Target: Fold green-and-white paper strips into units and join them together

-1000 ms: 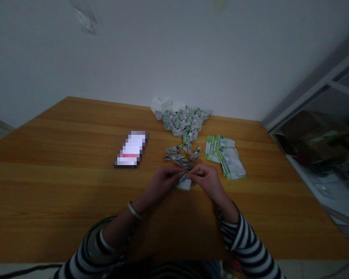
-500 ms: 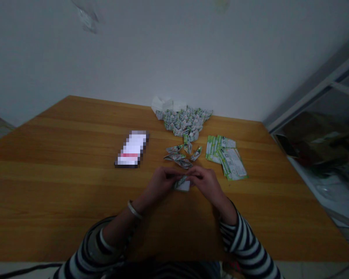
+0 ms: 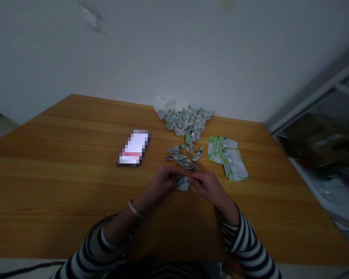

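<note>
Both left hand [image 3: 161, 184] and right hand [image 3: 206, 187] pinch a folded green-printed paper [image 3: 182, 183], its print unreadably small.

The pixelated rectangular object [image 3: 133, 148] on the bench [image 3: 61, 186] cannot be made out; the folded paper [image 3: 182, 184] is partly hidden by the left hand [image 3: 160, 185] and right hand [image 3: 208, 188]; the dim clutter [image 3: 317, 151] is too dark to tell.

On the surface [image 3: 75, 155], a heap of folded paper boats [image 3: 186, 122] lies toward the back, with a crumpled sheet [image 3: 164, 104] behind it. Loose boats [image 3: 180, 155] lie before the heap, between a flat rectangular object [image 3: 133, 148] on the left and paper slips [image 3: 228, 159] on the right.
</note>
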The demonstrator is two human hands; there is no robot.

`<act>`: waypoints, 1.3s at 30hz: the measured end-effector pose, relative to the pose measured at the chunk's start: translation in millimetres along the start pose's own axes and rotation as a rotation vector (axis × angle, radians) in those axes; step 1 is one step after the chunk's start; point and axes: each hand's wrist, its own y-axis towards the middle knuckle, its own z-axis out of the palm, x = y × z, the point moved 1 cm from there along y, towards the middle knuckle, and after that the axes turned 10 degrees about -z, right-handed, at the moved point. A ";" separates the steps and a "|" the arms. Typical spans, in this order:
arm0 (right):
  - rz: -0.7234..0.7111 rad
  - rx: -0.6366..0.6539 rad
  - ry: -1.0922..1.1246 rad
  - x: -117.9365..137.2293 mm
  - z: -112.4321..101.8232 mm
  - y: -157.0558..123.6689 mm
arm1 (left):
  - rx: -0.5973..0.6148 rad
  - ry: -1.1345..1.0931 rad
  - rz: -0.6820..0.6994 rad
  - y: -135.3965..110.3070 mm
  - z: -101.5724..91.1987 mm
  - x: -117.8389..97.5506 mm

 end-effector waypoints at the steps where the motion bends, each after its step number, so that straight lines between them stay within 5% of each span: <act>1: -0.001 0.000 -0.017 -0.3 0.8 -0.2 | -0.001 0.011 0.012 0.2 -0.3 0.0; 9: -0.014 0.035 -0.143 0.1 4.6 -2.5 | 0.042 0.048 0.045 0.7 2.4 2.9; 18: 0.065 0.016 0.290 0.6 3.0 3.2 | -0.024 0.012 -0.008 -0.5 1.4 -0.1; 24: 0.073 0.044 0.367 3.2 2.2 3.8 | -0.035 0.047 -0.002 -1.5 -2.2 -4.3; 35: 0.067 -0.020 0.154 4.5 11.9 3.7 | 0.114 0.122 -0.039 -0.1 -6.2 0.8; 39: 0.101 -0.112 0.303 6.6 15.2 6.7 | -0.106 0.055 -0.075 0.7 -6.1 0.6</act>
